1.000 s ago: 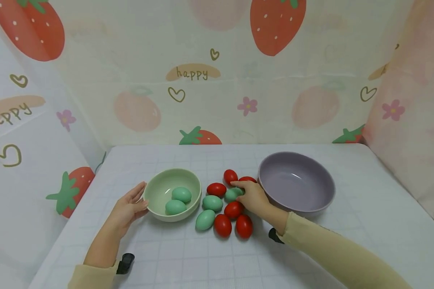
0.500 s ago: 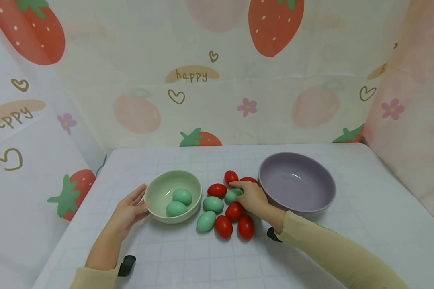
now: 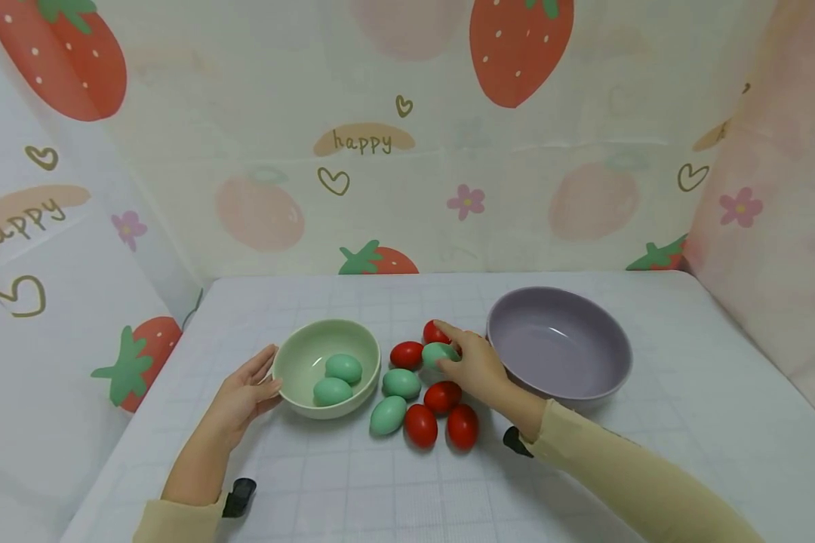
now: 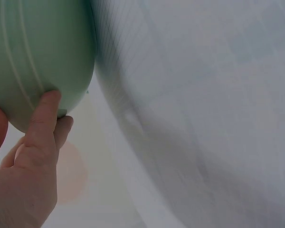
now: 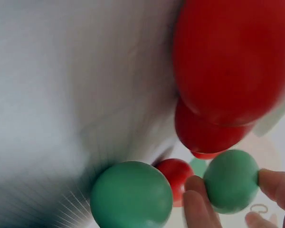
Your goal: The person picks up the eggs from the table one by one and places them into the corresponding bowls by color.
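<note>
My left hand [image 3: 244,396] holds the left side of a light green bowl [image 3: 292,366], thumb at the rim. Its fingers touch the outer wall of the bowl [image 4: 42,57] in the left wrist view. Two green eggs [image 3: 343,369] lie in this bowl. With thumb and fingers, my right hand [image 3: 475,366] pinches another green egg [image 3: 438,354], which shows as a green egg [image 5: 230,183] off the cloth in the right wrist view. Beneath that hand sits one more green egg [image 5: 133,194], hidden from the head view. Red eggs [image 3: 421,426] lie close around.
A wide purple bowl [image 3: 557,347] without contents stands right of the eggs. Two loose green eggs [image 3: 388,415] lie beside the green bowl, with several red eggs [image 3: 406,354] among them. A checked white cloth [image 3: 353,483] covers the table; printed curtains [image 3: 407,211] stand behind it.
My right hand has taken hold of the green egg and raised it slightly; its fingers now reach over the farthest red egg. The left hand and both bowls stay in place.
</note>
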`<state>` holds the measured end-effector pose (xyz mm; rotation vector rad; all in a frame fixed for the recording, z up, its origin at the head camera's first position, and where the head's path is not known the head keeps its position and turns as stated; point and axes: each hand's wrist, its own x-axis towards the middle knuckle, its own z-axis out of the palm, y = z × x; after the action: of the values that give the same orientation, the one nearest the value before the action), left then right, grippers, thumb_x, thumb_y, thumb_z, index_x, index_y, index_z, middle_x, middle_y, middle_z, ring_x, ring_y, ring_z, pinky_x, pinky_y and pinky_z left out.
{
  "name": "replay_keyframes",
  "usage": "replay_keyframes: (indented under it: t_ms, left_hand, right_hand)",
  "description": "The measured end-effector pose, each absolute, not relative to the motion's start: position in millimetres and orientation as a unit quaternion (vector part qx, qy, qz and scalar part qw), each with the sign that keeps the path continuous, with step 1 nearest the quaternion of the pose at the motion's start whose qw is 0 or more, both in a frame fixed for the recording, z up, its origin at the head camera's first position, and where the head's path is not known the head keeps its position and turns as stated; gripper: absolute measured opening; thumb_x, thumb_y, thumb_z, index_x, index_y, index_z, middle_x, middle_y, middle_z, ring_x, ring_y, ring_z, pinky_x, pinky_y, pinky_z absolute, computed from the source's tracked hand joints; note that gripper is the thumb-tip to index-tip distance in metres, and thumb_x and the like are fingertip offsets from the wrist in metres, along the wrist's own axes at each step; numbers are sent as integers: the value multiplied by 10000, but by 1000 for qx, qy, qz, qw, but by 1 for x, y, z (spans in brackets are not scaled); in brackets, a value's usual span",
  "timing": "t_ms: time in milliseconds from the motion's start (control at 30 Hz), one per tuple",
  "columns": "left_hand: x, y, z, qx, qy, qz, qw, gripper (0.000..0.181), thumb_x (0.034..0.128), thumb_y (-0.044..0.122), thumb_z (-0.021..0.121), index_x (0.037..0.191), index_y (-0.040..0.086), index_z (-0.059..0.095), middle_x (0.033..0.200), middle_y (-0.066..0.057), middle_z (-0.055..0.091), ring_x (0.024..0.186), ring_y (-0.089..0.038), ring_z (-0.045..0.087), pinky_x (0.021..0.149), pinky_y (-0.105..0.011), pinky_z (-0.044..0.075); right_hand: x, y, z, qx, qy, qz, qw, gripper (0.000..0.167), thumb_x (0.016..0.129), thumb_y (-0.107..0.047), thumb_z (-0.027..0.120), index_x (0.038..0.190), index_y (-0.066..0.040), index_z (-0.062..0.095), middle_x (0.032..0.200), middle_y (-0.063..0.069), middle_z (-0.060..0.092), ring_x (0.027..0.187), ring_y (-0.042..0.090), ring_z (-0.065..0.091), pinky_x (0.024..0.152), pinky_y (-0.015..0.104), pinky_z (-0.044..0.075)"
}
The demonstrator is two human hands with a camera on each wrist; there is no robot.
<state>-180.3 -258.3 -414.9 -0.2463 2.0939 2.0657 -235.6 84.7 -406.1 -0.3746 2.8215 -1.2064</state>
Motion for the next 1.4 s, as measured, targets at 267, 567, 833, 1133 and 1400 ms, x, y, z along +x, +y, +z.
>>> replay_keyframes:
  t_ms: [267,567,833,1133,1400]
  left_hand:
    - [-180,-258,-415,-81,706,697,95,697,982,-48,477,1559,67,103,1610,-100,94,1432,-292,214,907,-226,489]
    - [-182,-260,-416,-84,708,695,95,692,985,-45,473,1561,82,110,1611,-79,94,1438,-278,203,909,-228,489]
    - [-181,-260,-417,-83,707,696,95,691,987,-43,474,1561,79,110,1611,-81,96,1437,-284,204,932,-255,482]
    - [-180,-260,-417,-85,706,697,94,687,985,-39,476,1560,75,117,1610,-89,98,1435,-289,215,924,-248,484]
    - [-181,-260,-419,-83,704,700,92,686,984,-40,475,1558,64,114,1608,-100,96,1435,-286,209,945,-265,474]
  right_hand:
    - [-235,86,-400,-115,852,-509,41,380,914,-48,612,1293,-63,635,1065,162,540,699,194,483,580,241,419]
    - [-238,87,-389,-102,761,-629,122,387,980,-84,545,1362,-28,558,1312,189,569,883,237,633,788,295,544]
    - [-238,85,-384,-96,679,-704,182,552,917,23,611,1439,16,432,1157,155,594,871,210,645,805,308,548]
    - [-243,81,-380,-196,707,-651,196,509,934,-9,610,1424,-6,471,1099,121,639,899,225,644,881,368,532]
    - [-247,69,-374,-176,750,-601,213,463,924,-57,647,1377,-63,554,1092,106,665,947,223,636,909,387,515]
